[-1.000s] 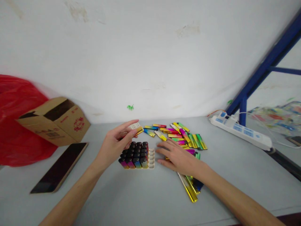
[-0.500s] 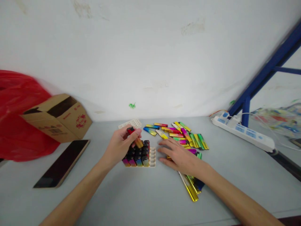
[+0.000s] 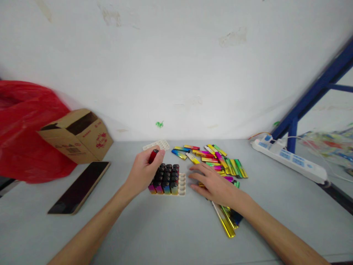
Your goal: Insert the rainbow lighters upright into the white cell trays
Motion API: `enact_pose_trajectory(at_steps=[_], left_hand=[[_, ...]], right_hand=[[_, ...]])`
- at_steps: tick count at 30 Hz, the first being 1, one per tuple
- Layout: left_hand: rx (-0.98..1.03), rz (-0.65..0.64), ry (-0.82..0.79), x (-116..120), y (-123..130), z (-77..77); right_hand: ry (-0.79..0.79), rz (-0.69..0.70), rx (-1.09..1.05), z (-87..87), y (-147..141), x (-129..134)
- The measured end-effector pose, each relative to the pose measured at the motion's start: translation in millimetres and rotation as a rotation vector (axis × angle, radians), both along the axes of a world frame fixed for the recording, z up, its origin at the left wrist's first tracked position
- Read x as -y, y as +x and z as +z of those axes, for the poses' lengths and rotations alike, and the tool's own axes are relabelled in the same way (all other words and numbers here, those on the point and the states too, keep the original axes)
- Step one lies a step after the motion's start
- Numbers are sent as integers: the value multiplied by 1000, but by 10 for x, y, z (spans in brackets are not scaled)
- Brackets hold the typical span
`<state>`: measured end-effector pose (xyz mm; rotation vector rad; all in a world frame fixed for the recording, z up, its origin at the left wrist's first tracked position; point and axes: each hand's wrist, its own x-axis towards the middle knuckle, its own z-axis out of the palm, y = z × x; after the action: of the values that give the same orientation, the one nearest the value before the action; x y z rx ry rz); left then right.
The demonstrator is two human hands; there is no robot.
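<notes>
My left hand (image 3: 143, 169) is closed around a lighter (image 3: 153, 156), whose red and black end shows above the fist; the rest is hidden by the fingers. It is just above the back left of a white tray (image 3: 182, 184) with rows of round-ended slots. Black-topped lighters (image 3: 166, 187) stand upright in that tray, leaving its right-hand column of slots bare. To the right, my right hand (image 3: 211, 184) lies palm down with fingers apart, over the near left part of a pile of shiny multicoloured sleeves or lighter bodies (image 3: 220, 160).
A second white tray (image 3: 162, 144) lies behind my left hand. On the left are a dark-screened phone or tablet (image 3: 79, 187), an open cardboard box (image 3: 82, 141) and a red plastic bag (image 3: 30, 129). A white power strip (image 3: 292, 160) lies at the right.
My left hand has turned the lighter from a tilt, with its gold end showing, to red end up within a closed fist. The view has shifted slightly; my right hand stays by the pile.
</notes>
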<state>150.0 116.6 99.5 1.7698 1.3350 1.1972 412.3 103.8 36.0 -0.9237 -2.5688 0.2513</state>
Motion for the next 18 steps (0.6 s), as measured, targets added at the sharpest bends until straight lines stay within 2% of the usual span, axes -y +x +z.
enact_pose_trajectory(at_steps=[3, 14, 16, 18], left_hand=[[-130, 49, 71, 12, -18, 37], [-187, 62, 60, 23, -4, 52], [-160, 50, 22, 15, -16, 54], [-51, -2, -49, -6, -31, 44]], right_hand=[[0, 4, 2, -3, 3, 0], [-2, -2, 19, -7, 0, 2], [2, -1, 17, 4, -3, 4], [-3, -2, 20, 27, -8, 13]])
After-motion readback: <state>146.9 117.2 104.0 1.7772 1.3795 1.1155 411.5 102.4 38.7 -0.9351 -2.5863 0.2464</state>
